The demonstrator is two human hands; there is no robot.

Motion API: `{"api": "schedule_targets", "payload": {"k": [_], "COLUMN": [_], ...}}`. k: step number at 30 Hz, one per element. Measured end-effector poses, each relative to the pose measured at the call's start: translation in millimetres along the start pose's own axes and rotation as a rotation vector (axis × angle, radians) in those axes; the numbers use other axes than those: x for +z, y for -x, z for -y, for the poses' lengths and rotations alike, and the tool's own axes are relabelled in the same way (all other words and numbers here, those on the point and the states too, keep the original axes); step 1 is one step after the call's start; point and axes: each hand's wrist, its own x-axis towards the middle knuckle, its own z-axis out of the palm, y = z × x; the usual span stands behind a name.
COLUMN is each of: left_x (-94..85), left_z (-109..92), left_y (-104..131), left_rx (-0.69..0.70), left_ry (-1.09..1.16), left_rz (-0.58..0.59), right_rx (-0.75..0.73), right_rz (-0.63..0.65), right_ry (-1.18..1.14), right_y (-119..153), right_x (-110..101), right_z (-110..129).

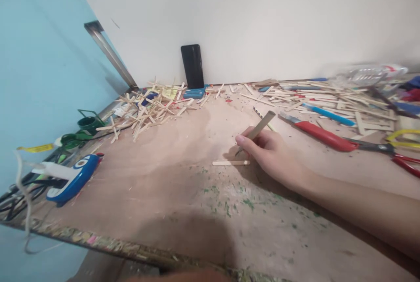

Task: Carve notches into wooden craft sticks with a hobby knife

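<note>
My right hand (262,144) is closed around a thick beige pen (260,125), held at a slant with its thin dark tip pointing down. Just in front of that tip lies a short flat wooden stick (226,163) on the wooden tabletop (157,177). The stick's right end is close to my fingers, and the pen tip looks slightly behind it. Behind the hand, a dark patterned pencil (257,112) is partly covered. A blurred skin-toned shape shows at the bottom edge, too little to identify; I make out no left hand.
Loose wooden sticks (154,111) heap at the back left, beside a phone (193,66) leaning on the wall. To the right lie a red-handled knife (324,135), scissors (380,147), a blue pen (328,114) and a plastic bottle (370,74). A blue-and-white glue gun (74,179) lies left.
</note>
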Motion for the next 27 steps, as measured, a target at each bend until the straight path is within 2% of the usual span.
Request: {"api": "schedule_targets", "payload": {"k": [2, 4, 5, 7, 9, 12, 17, 23, 27], "left_x": [-52.8, -94.7, -108.8, -121.8, -118.9, -105.7, -99.2, -93.7, -93.3], "left_z": [12, 32, 43, 66, 84, 98, 101, 105, 107], "left_y": [0, -11, -19, -34, -44, -47, -44, -44, -44], "left_rx": [0.022, 0.028, 0.029, 0.031, 0.052, 0.153, 0.260, 0.316, 0.297], "left_ry": [-0.060, -0.144, -0.193, -0.219, -0.210, -0.246, -0.385, -0.429, -0.468], "left_rz": [-0.095, -0.218, -0.296, -0.340, -0.349, -0.372, -0.453, -0.551, -0.551], "right_rx": [-0.013, -0.027, -0.031, -0.026, -0.008, 0.021, 0.032, -0.161, -0.200], "right_rz": [0.005, 0.012, 0.014, 0.016, 0.017, 0.021, -0.010, -0.028, 0.017], "right_ry": [-0.012, -0.015, -0.012, 0.000, 0.013, 0.027, 0.048, 0.195, 0.242], "right_y": [-1, -1, -1, 0, 1, 2, 3, 8, 4], "right_x": [0, 0, 0, -1, -1, 0, 0, -2, -4], "right_z": [3, 7, 9, 12, 14, 16, 22, 24, 23]}}
